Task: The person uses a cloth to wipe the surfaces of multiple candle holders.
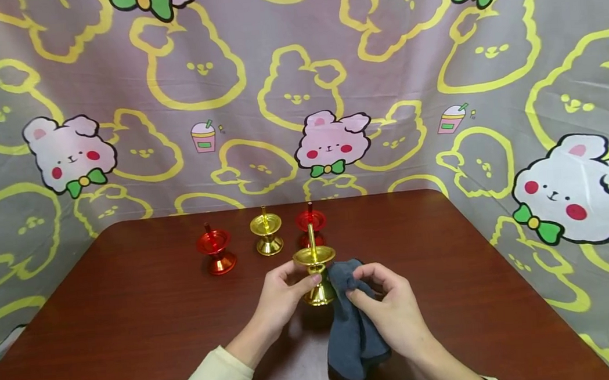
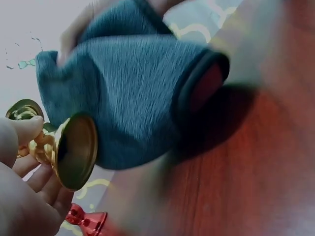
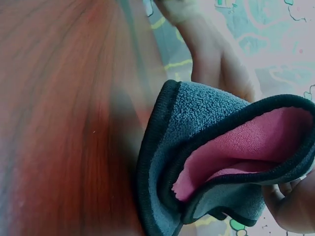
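My left hand (image 1: 282, 293) grips a gold candle holder (image 1: 319, 295) by its narrow stem, thumb in front, and keeps it upright above the table. The holder has a shallow dish with a tall spike on top and a flared foot. In the left wrist view the hollow underside of the gold foot (image 2: 78, 152) shows. Between thumb and fingers, my right hand (image 1: 392, 309) pinches a grey-blue cloth (image 1: 352, 332) that hangs down beside the holder's right side. The right wrist view shows the cloth's pink inner face (image 3: 246, 142) and dark edging.
Behind the hands stand a red candle holder (image 1: 221, 262) at left, a gold one (image 1: 269, 244) in the middle and another red one (image 1: 308, 219), partly hidden by the held holder. They rest on a dark brown table (image 1: 150, 315). A patterned curtain (image 1: 258, 117) hangs behind it.
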Demonstrator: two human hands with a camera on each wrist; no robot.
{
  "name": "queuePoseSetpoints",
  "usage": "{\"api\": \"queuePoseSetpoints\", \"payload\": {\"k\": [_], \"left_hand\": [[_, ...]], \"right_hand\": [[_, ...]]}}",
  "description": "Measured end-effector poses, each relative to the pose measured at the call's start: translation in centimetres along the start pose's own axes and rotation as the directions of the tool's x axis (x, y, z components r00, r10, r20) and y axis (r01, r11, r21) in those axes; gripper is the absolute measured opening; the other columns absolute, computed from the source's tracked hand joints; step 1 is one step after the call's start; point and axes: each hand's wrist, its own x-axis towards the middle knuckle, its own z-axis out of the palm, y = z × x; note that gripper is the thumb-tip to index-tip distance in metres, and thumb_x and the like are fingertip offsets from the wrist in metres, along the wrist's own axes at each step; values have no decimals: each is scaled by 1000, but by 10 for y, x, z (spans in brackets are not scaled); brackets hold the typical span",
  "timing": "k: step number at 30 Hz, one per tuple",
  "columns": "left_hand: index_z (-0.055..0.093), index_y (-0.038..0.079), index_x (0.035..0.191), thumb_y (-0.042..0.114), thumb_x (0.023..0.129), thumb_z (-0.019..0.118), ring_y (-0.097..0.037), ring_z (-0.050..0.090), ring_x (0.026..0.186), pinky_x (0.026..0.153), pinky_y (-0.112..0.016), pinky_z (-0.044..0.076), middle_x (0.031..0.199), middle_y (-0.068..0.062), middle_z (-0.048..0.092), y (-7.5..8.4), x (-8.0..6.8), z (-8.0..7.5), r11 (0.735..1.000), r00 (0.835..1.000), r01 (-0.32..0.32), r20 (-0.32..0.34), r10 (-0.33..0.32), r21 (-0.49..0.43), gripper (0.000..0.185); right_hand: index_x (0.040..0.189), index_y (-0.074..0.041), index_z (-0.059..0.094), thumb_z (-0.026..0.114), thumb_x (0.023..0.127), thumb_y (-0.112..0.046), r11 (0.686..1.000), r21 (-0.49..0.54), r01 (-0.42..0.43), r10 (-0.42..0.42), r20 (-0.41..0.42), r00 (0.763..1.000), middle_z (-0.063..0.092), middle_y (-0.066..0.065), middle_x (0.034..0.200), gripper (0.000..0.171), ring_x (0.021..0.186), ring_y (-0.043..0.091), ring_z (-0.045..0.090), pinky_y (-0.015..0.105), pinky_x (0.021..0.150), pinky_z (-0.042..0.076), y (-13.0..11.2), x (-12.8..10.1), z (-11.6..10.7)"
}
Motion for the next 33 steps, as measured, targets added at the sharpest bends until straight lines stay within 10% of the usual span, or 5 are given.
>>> {"api": "queuePoseSetpoints", "payload": {"k": [19, 33], "left_hand": [[73, -1, 109, 0, 79, 82, -22, 65, 92, 82, -35, 52, 99, -11, 74, -30, 99, 66, 980, 992, -87, -76, 102, 181, 32], [75, -1, 106, -5, 74, 83, -26, 63, 100, 90, -40, 51, 101, -12, 74, -54, 137, 103, 980, 980, -49, -182, 85, 194, 33]], "right_hand": [[100, -12, 69, 79, 83, -4, 997, -72, -16, 18, 30, 999, 69, 7, 96, 21, 88, 22, 66, 33, 75, 54, -10, -27, -30], [102, -10, 68, 77, 87, -8, 998, -56, -26, 30, 60, 998, 67, 7, 101, 18, 92, 22, 65, 33, 77, 54, -5, -31, -42]]}}
